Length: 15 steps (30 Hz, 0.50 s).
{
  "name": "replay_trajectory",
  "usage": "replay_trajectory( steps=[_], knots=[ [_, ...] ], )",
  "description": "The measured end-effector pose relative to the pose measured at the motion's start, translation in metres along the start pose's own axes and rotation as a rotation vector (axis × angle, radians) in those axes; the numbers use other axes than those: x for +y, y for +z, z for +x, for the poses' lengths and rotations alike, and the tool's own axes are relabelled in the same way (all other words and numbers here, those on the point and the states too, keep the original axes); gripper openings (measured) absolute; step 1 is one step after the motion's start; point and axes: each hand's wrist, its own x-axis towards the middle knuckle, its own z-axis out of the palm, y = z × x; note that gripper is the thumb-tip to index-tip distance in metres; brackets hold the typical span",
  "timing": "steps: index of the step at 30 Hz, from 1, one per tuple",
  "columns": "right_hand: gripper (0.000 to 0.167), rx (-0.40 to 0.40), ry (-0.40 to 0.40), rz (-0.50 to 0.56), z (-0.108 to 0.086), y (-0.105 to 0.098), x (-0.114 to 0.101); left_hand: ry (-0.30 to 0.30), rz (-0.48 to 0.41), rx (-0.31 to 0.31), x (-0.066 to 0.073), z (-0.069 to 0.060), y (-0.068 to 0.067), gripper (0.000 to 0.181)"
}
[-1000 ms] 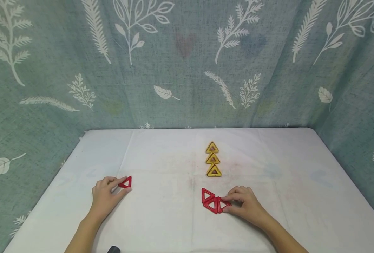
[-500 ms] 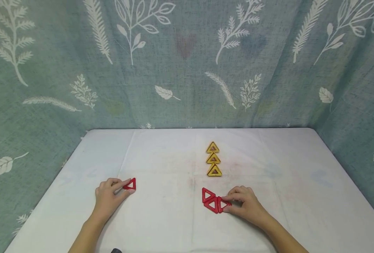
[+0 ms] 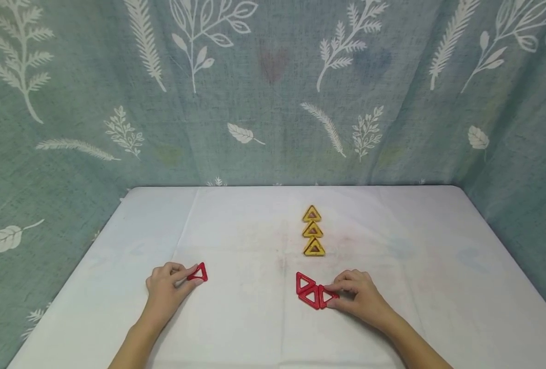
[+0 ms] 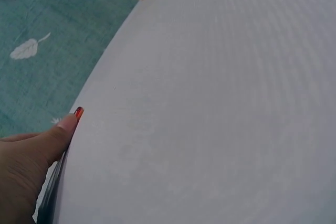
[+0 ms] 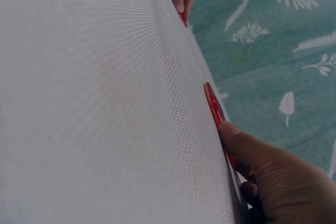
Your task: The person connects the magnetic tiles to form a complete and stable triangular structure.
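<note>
Between thumb and forefinger my left hand [image 3: 167, 287] pinches a red triangle tile [image 3: 203, 272] with an open middle, over the left part of the table. In the left wrist view the thumb of that hand [image 4: 37, 156] shows, with a sliver of the red tile [image 4: 79, 112] past its tip. My right hand [image 3: 358, 297] pinches another red triangle tile [image 3: 321, 297], the rightmost in a group of three. Beside it lie a lower red tile [image 3: 310, 302] and an upper left red tile [image 3: 298, 283], edges together. The right wrist view shows these tiles [image 5: 214, 103] edge-on at the thumb.
Three yellow triangle tiles [image 3: 315, 253] stand in a column, tip to base, behind the red group. A white cloth covers the table [image 3: 240, 318]. A green leaf-patterned curtain [image 3: 273, 102] hangs behind and along both sides.
My left hand has moved right and slightly nearer with its red triangle tile, which has turned a little. The right hand keeps its pinch on the tile at the group.
</note>
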Motion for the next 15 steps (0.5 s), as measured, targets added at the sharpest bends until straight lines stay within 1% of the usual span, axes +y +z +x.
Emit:
replay_trajectory(
  steps=[5,7,9,12,15],
  knots=[
    [0.031,0.005,-0.016,0.003,0.001,0.001,0.0,0.015,-0.032,0.015,0.012,-0.005,0.002,0.037],
    [0.032,0.007,-0.022,0.004,0.001,0.001,0.0,0.026,-0.033,0.032,0.016,-0.007,0.006,0.037],
    [0.032,0.007,-0.024,0.003,0.001,0.001,0.001,0.044,-0.013,0.059,0.019,-0.01,0.01,0.037],
    [0.032,0.007,-0.026,-0.002,0.001,0.001,0.001,0.085,0.013,0.098,0.024,-0.014,0.016,0.037],
    [0.031,0.007,-0.02,-0.006,0.0,0.001,0.001,0.138,0.033,0.122,0.03,-0.019,0.02,0.037]
  ],
)
